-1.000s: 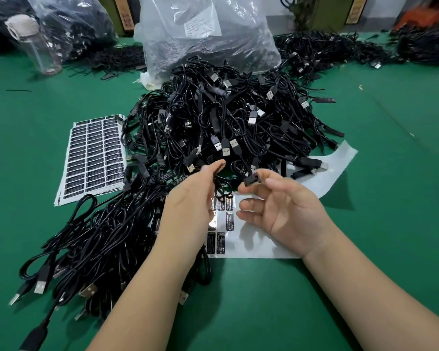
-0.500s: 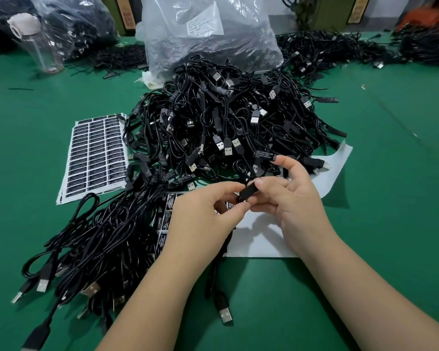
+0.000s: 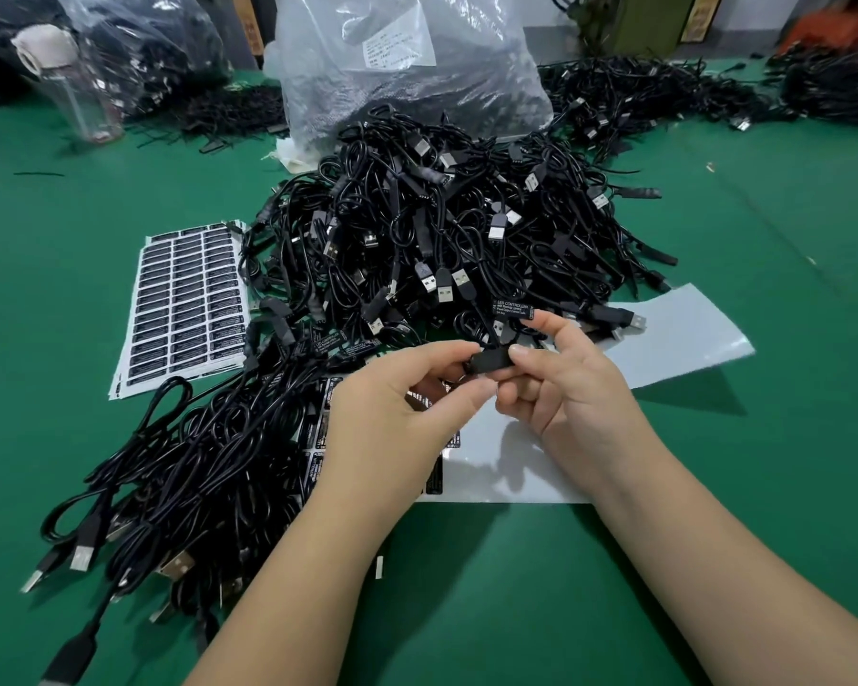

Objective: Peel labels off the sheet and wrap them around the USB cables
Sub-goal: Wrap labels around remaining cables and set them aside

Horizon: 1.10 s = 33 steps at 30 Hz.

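Both hands meet over a mostly stripped white label sheet (image 3: 674,334). My left hand (image 3: 392,413) pinches one end of a small black controller block (image 3: 489,361) on a USB cable. My right hand (image 3: 570,388) pinches the other end with thumb and fingers. A black label (image 3: 513,309) with white print sticks to my right index fingertip, raised above the block. A few labels (image 3: 434,480) remain on the sheet under my hands. A large tangle of black USB cables (image 3: 442,240) lies just behind.
A full label sheet (image 3: 184,304) lies at the left on the green table (image 3: 764,487). More cables (image 3: 179,487) are piled at front left. Clear plastic bags (image 3: 407,66) of cables and a bottle (image 3: 70,86) stand at the back.
My hands came together on the cable's black block and lifted it slightly. My right index finger now holds a label up above it.
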Each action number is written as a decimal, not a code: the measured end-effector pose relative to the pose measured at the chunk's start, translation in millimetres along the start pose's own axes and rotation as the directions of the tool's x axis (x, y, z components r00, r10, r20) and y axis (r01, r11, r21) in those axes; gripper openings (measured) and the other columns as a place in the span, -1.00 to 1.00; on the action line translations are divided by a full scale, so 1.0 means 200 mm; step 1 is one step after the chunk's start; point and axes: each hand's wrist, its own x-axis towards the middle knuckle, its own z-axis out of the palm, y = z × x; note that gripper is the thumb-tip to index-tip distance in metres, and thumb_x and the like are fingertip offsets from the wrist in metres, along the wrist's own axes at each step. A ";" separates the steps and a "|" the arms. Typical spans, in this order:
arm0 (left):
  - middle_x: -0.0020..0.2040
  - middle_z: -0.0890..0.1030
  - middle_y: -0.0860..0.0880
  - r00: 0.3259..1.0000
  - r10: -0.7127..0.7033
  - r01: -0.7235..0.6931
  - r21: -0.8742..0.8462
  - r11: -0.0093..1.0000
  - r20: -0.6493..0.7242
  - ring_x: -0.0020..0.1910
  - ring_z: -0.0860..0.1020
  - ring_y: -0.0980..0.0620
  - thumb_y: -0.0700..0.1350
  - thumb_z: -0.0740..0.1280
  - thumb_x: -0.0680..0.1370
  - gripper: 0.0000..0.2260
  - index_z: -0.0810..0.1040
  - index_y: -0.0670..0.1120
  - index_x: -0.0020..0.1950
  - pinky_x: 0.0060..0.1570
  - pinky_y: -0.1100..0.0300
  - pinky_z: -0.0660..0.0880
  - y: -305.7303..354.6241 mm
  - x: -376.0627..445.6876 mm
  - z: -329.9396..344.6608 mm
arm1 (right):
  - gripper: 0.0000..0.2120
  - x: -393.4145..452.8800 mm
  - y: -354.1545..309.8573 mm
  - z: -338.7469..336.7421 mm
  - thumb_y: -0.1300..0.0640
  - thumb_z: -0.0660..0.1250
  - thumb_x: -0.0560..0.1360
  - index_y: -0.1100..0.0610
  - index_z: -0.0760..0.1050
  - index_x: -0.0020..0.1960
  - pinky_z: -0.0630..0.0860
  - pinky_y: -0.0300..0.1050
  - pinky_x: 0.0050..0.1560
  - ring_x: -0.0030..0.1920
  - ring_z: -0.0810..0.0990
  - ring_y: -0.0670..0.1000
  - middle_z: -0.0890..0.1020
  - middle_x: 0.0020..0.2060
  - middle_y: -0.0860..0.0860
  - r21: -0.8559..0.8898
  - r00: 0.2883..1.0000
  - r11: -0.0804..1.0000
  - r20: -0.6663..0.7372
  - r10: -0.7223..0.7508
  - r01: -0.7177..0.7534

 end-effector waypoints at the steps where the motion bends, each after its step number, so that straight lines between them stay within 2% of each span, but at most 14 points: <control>1: -0.31 0.60 0.26 1.000 -0.002 0.002 -0.030 1.000 0.004 -0.41 0.48 0.30 -0.16 0.52 0.40 -0.67 0.62 0.33 -0.17 -0.36 0.46 0.40 0.00 0.00 0.00 | -0.76 0.00 0.00 0.00 0.34 0.24 0.49 0.09 0.37 0.09 0.50 -0.25 -0.39 -0.49 0.53 -0.05 0.63 -0.38 0.11 0.024 1.000 1.000 0.018 0.010 -0.011; 6: -0.42 0.52 0.24 1.000 0.005 -0.004 -0.055 0.998 0.019 -0.46 0.42 0.26 -0.12 0.47 0.45 -0.73 0.61 0.28 -0.04 -0.39 0.46 0.34 0.00 0.00 0.01 | -0.65 -0.01 -0.01 0.00 0.23 0.31 0.35 0.12 0.38 0.13 0.52 -0.23 -0.35 -0.48 0.54 -0.06 0.63 -0.38 0.07 0.045 0.996 0.999 0.088 0.025 -0.029; 11: -0.34 0.56 0.30 0.999 0.044 -0.045 0.034 0.998 0.026 -0.39 0.44 0.29 -0.13 0.45 0.47 -0.71 0.58 0.30 -0.06 -0.30 0.48 0.36 -0.01 0.01 -0.01 | -0.63 0.00 0.00 0.01 0.21 0.32 0.37 0.13 0.35 0.16 0.53 -0.23 -0.36 -0.47 0.55 -0.05 0.65 -0.34 0.10 0.018 0.998 0.999 0.055 0.040 -0.041; 15: -0.28 0.58 0.34 0.999 0.031 -0.032 0.155 0.987 0.008 -0.31 0.49 0.32 -0.10 0.45 0.48 -0.72 0.56 0.34 -0.07 -0.23 0.49 0.37 -0.02 0.02 -0.02 | -0.76 0.00 0.01 0.01 0.08 0.41 0.38 0.08 0.43 -0.02 0.56 -0.20 -0.30 -0.29 0.62 0.00 0.67 -0.20 0.07 0.045 0.999 0.999 -0.028 0.021 -0.020; 18: -0.26 0.59 0.34 1.000 -0.009 0.009 0.173 0.985 0.000 -0.28 0.50 0.32 -0.03 0.44 0.46 -0.78 0.58 0.33 -0.06 -0.22 0.49 0.37 -0.04 0.03 -0.02 | -0.81 0.00 0.01 0.01 -0.02 0.47 0.26 0.03 0.57 -0.20 0.56 -0.17 -0.23 -0.18 0.63 0.02 0.67 -0.19 0.04 0.082 0.999 0.997 -0.047 0.006 -0.002; 21: -0.27 0.59 0.35 1.000 -0.021 0.021 0.169 0.985 -0.002 -0.28 0.51 0.33 -0.03 0.44 0.46 -0.76 0.57 0.36 -0.08 -0.22 0.49 0.39 -0.04 0.03 -0.01 | -0.90 -0.01 0.02 0.02 0.01 0.47 0.29 0.03 0.66 -0.24 0.56 -0.17 -0.16 -0.15 0.63 -0.02 0.66 -0.20 0.02 -0.055 1.000 0.998 -0.014 0.000 -0.001; 24: -0.24 0.61 0.33 1.000 -0.005 0.006 0.153 0.988 -0.006 -0.31 0.52 0.33 -0.07 0.45 0.46 -0.72 0.56 0.36 -0.08 -0.23 0.47 0.43 -0.04 0.03 -0.01 | -0.81 -0.02 0.02 0.03 -0.01 0.52 0.25 0.05 0.69 -0.19 0.56 -0.21 -0.18 -0.13 0.65 -0.02 0.68 -0.18 0.04 -0.114 0.999 0.993 -0.045 -0.009 0.004; 27: -0.21 0.62 0.32 1.000 -0.005 0.007 0.143 0.990 -0.015 -0.29 0.52 0.34 -0.04 0.45 0.46 -0.76 0.57 0.34 -0.07 -0.21 0.49 0.41 -0.03 0.03 0.00 | -0.75 -0.03 0.02 0.04 -0.06 0.47 0.21 0.04 0.69 -0.17 0.55 -0.23 -0.18 -0.14 0.65 -0.04 0.68 -0.20 0.04 -0.178 0.995 0.984 -0.089 -0.041 0.024; 30: -0.30 0.59 0.35 1.000 -0.001 0.003 0.146 0.989 -0.015 -0.33 0.50 0.35 -0.04 0.45 0.46 -0.77 0.57 0.33 -0.07 -0.25 0.52 0.38 -0.04 0.03 -0.01 | -0.85 -0.03 0.01 0.04 -0.03 0.45 0.27 0.00 0.69 -0.22 0.53 -0.27 -0.21 -0.20 0.64 -0.09 0.67 -0.27 -0.02 -0.254 0.990 0.965 -0.109 -0.093 0.063; 32: -0.23 0.61 0.35 1.000 0.000 0.002 0.149 0.989 -0.016 -0.27 0.53 0.35 -0.03 0.45 0.45 -0.78 0.59 0.31 -0.05 -0.20 0.51 0.40 -0.04 0.03 -0.01 | -0.96 -0.03 0.01 0.04 0.05 0.45 0.36 -0.02 0.68 -0.25 0.53 -0.29 -0.23 -0.24 0.63 -0.11 0.67 -0.31 -0.04 -0.284 0.985 0.956 -0.129 -0.118 0.077; 33: -0.17 0.61 0.35 1.000 0.001 0.002 0.153 0.988 -0.018 -0.23 0.54 0.34 -0.03 0.45 0.45 -0.79 0.60 0.30 -0.04 -0.17 0.50 0.41 -0.04 0.03 0.00 | -0.94 -0.03 0.02 0.04 0.08 0.45 0.39 -0.03 0.68 -0.25 0.53 -0.30 -0.24 -0.25 0.63 -0.12 0.67 -0.32 -0.05 -0.303 0.982 0.949 -0.137 -0.130 0.084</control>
